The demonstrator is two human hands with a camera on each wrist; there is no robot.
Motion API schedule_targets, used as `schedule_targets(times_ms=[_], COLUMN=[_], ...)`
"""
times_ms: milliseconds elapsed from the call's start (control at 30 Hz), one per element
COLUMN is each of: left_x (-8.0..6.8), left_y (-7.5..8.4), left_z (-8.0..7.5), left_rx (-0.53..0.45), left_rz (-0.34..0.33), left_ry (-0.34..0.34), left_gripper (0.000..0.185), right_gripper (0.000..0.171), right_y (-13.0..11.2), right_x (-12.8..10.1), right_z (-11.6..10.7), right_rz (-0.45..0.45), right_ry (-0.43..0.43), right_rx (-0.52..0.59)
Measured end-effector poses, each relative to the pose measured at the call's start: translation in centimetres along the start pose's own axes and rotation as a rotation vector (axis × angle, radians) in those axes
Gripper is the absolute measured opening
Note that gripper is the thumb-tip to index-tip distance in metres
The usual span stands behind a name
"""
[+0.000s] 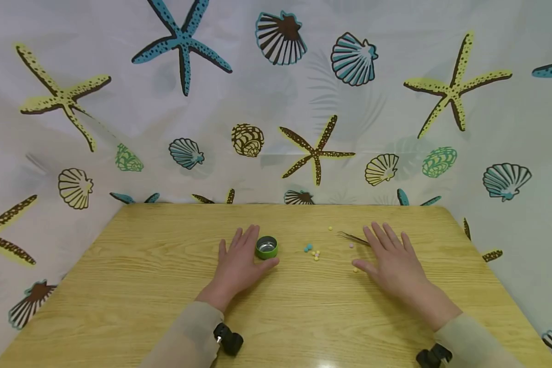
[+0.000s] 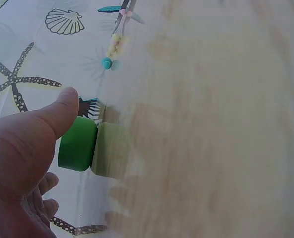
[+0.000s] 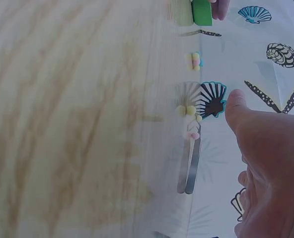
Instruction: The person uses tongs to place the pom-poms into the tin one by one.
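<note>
Left hand: the left hand (image 1: 237, 266) lies flat on the wooden table (image 1: 133, 286), palm down, fingers straight and spread, gripping nothing.
Green cup: a small round green cup (image 1: 267, 247) with a shiny metal inside stands upright just beside the left hand, between forefinger and thumb. The left wrist view shows the thumb (image 2: 57, 111) close over its green wall (image 2: 78, 144); whether they touch cannot be told.
Cup handling: it looks light, stiff and smooth-sided, likely to slide or tip if nudged. The outer wall, taken between thumb and forefinger, seems the safest hold.
Beads: a loose cluster of tiny beads (image 1: 315, 252), teal, yellow and pink, lies on the table between the two hands, with a few strays farther back and nearer the right hand.
Bead handling: they look very light, hard and round, so they would probably roll away from bare fingers.
Tweezers: thin metal tweezers (image 1: 352, 238) lie flat, tips pointing left, their far end at the right fingertips.
Tweezer handling: stiff, springy and slim, best pinched midway along the arms.
Right hand: the right hand (image 1: 392, 260) rests flat, fingers splayed, holding nothing.
</note>
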State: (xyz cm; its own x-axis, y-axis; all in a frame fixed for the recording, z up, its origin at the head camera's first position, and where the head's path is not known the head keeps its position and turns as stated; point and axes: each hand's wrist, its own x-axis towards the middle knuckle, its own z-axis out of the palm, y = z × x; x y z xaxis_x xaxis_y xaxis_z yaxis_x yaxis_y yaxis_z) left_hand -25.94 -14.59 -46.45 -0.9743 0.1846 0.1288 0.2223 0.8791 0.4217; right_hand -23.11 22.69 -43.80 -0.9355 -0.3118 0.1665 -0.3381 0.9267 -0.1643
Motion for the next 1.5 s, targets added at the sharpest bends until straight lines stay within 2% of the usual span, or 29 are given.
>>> schedule_targets(times_ms=[333,567,1100,1300,1500], left_x=[0.6,1.0,1.5,1.7,1.6], left_y=[0.1,-0.2,-0.5,-0.6,-0.8], left_z=[0.4,0.8,1.3,1.5,1.7], left_rx=[-0.062,-0.082,-0.141,-0.154,-0.184], left_rz=[0.001,-0.012,-0.034,-0.022,-0.006], left_ry=[0.008,0.003,0.001,0.008,0.024], left_gripper=[0.104,0.102,0.101,0.094,0.078], right_gripper=[0.086,0.085,0.085,0.085,0.083], right_y=[0.7,1.8,2.8,2.9,3.2], right_x=[0.4,0.8,1.5,1.7,2.1], right_z=[0.3,1.3,1.5,1.5,1.8], right_rz=[0.004,0.0,0.024,0.035,0.027], right_ry=[-0.006,0.021,-0.014,-0.029,-0.017], right_rx=[-0.002,0.027,0.048,0.049,0.061])
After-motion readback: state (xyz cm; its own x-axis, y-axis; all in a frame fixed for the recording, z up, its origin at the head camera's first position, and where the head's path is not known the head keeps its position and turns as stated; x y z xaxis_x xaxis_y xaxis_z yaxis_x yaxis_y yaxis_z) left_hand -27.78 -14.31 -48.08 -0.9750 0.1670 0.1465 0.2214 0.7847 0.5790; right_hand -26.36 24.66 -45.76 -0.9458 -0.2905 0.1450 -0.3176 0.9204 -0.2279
